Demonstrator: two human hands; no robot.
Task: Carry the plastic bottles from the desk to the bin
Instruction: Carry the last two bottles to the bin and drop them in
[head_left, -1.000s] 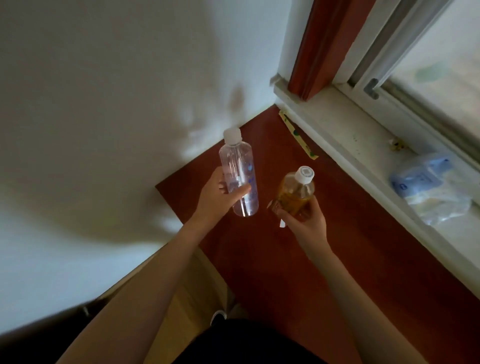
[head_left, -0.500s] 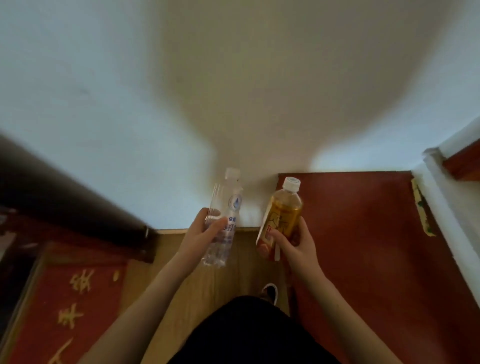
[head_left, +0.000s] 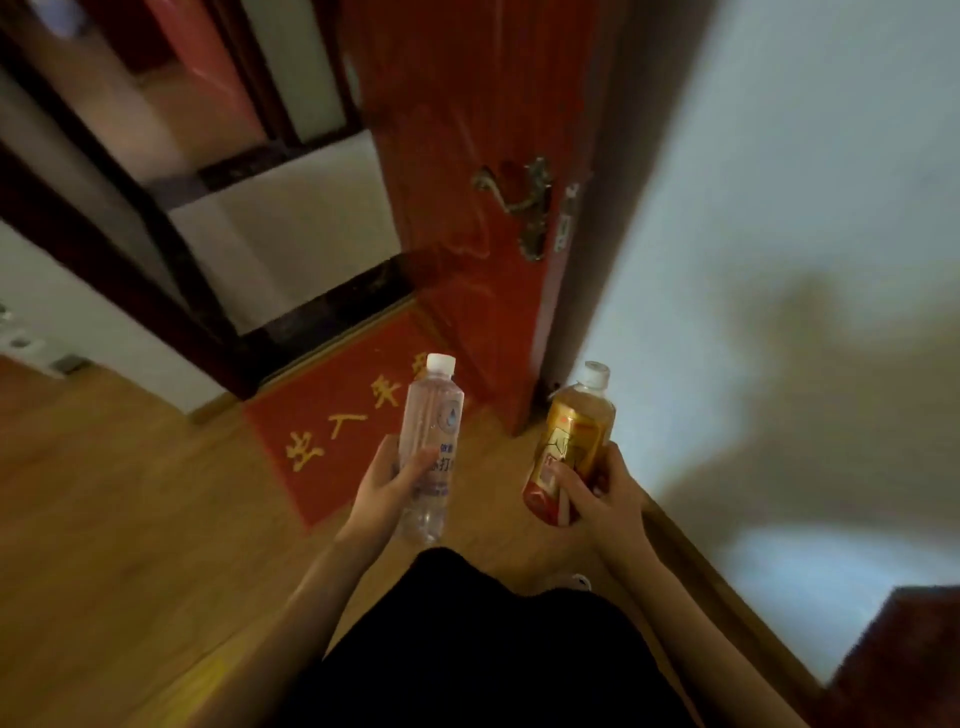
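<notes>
My left hand (head_left: 387, 488) grips a clear plastic water bottle (head_left: 434, 415) with a white cap, held upright above the wooden floor. My right hand (head_left: 602, 493) grips a bottle of amber drink (head_left: 576, 431) with a yellow and red label and a white cap, also upright. The two bottles are apart, side by side in front of me. No bin is in view. A corner of the red-brown desk (head_left: 904, 654) shows at the bottom right.
An open red door (head_left: 467, 208) with a brass handle (head_left: 524, 202) stands ahead, its edge next to the white wall (head_left: 779, 260) on the right. A red doormat (head_left: 353, 415) with gold characters lies at the threshold. Wooden floor (head_left: 130, 519) spreads to the left.
The view has swung left from the desk and window to the doorway. Both hands still hold their bottles in front of me.
</notes>
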